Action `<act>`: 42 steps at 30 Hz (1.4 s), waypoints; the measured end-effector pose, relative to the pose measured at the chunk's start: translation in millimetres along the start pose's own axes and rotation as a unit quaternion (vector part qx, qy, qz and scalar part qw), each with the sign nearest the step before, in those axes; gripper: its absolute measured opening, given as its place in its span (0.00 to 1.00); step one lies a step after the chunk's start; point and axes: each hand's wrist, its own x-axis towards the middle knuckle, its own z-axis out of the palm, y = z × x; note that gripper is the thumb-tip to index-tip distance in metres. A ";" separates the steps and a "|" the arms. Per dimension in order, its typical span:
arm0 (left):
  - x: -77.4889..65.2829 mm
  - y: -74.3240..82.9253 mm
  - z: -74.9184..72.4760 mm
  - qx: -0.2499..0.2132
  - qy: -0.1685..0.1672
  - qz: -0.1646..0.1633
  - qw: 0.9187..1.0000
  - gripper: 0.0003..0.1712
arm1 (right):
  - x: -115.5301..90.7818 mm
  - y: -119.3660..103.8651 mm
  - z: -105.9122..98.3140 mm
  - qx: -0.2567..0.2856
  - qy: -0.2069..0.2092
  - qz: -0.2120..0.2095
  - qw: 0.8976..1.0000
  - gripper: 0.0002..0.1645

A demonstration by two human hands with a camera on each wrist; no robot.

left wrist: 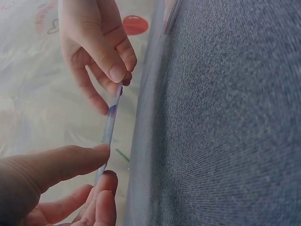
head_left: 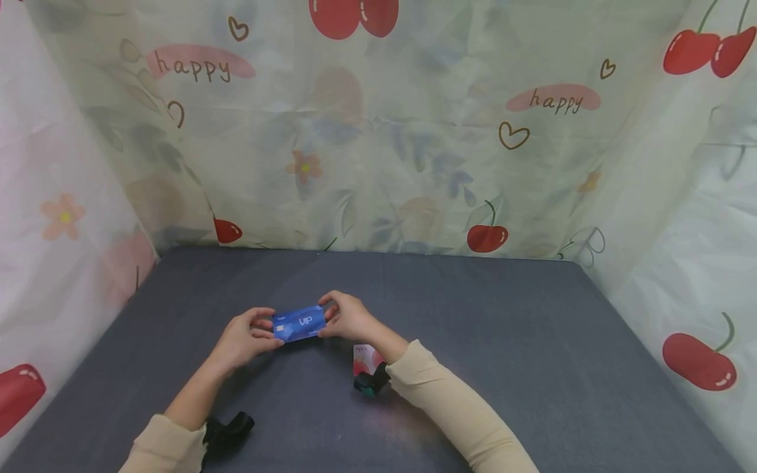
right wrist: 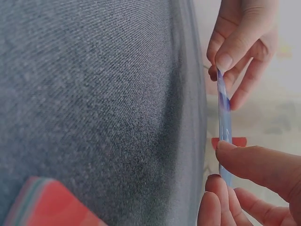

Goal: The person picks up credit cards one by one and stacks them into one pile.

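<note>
Both hands hold a blue bank card (head_left: 299,324) by its two short ends, in front of the person above the dark table. Its face carries a small pale chip mark and white lettering. The left hand (head_left: 245,338) pinches one end between thumb and fingers. At the opposite end, the right hand (head_left: 349,317) pinches it the same way. Seen edge-on in the left wrist view, the card (left wrist: 111,121) is a thin strip between the fingertips. The right wrist view also shows the card's edge (right wrist: 225,113) and its clearance from the table cloth.
A pink and red cherry-patterned item (head_left: 365,358) with a layered edge lies on the dark grey table (head_left: 503,341), partly behind the right wrist's black strap (head_left: 372,381). Another black strap piece (head_left: 230,430) is at the left wrist. Cherry-printed curtains (head_left: 378,144) enclose the table's back and sides.
</note>
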 end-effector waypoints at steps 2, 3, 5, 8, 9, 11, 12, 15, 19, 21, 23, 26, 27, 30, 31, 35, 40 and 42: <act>-0.1 0.1 0.5 -0.004 -0.004 0.002 1.000 0.37 | -1.7 0.9 -1.5 0.000 0.000 -0.004 1.000 0.33; 0.2 -0.2 0.7 -0.006 -0.006 0.004 1.000 0.37 | -2.5 1.5 -2.3 0.001 -0.001 -0.006 1.000 0.33; 0.4 -0.5 1.3 -0.012 -0.011 0.009 1.000 0.37 | -4.4 2.5 -4.0 -0.001 -0.004 -0.007 1.000 0.33; 0.9 -1.1 2.5 -0.020 -0.017 0.020 0.999 0.38 | -7.5 4.0 -6.7 0.000 -0.010 -0.007 1.000 0.33; 0.9 -1.3 3.0 -0.023 -0.018 0.022 0.999 0.38 | -8.5 4.5 -7.5 0.001 -0.012 -0.006 1.000 0.33; 0.9 -1.5 4.2 -0.026 -0.020 0.028 0.999 0.37 | -10.5 5.7 -9.0 0.000 -0.014 -0.006 1.000 0.34; 1.1 -1.6 4.5 -0.027 -0.021 0.032 0.999 0.38 | -11.2 6.5 -9.6 0.002 -0.015 -0.007 1.000 0.34; 1.4 -2.0 6.1 -0.030 -0.023 0.035 0.999 0.37 | -12.9 8.9 -10.9 0.005 -0.012 -0.012 1.000 0.34; 1.8 -1.1 7.2 -0.031 -0.025 0.042 0.998 0.37 | -15.1 11.5 -12.9 0.012 -0.010 -0.020 1.000 0.33; 1.5 -0.1 8.1 -0.031 -0.027 0.046 0.998 0.36 | -16.7 12.2 -14.4 0.015 -0.009 -0.019 1.000 0.33; 1.1 1.1 9.3 -0.032 -0.028 0.051 0.998 0.36 | -18.6 13.2 -15.9 0.015 -0.008 -0.017 1.000 0.33; 1.2 2.7 11.7 -0.035 -0.031 0.057 0.997 0.36 | -20.7 15.3 -18.2 0.011 -0.006 -0.015 1.000 0.32; 1.3 2.9 12.5 -0.035 -0.032 0.060 0.997 0.36 | -21.5 16.2 -18.7 0.011 -0.005 -0.016 1.000 0.32; 3.0 3.4 15.6 -0.040 -0.033 0.065 0.997 0.35 | -22.9 19.9 -20.1 0.013 -0.002 -0.018 1.000 0.32; 3.6 3.5 16.5 -0.041 -0.034 0.066 0.996 0.35 | -23.5 20.9 -20.6 0.015 -0.002 -0.019 1.000 0.32; 4.9 4.8 20.3 -0.046 -0.035 0.067 0.996 0.35 | -27.8 23.2 -23.9 0.016 -0.002 -0.031 0.999 0.31; 4.0 7.3 24.6 -0.039 -0.033 0.059 0.997 0.35 | -31.6 24.3 -26.3 0.018 0.000 -0.032 0.999 0.30; 4.0 7.8 26.3 -0.036 -0.032 0.055 0.997 0.35 | -31.6 25.6 -26.0 0.023 0.003 -0.020 1.000 0.31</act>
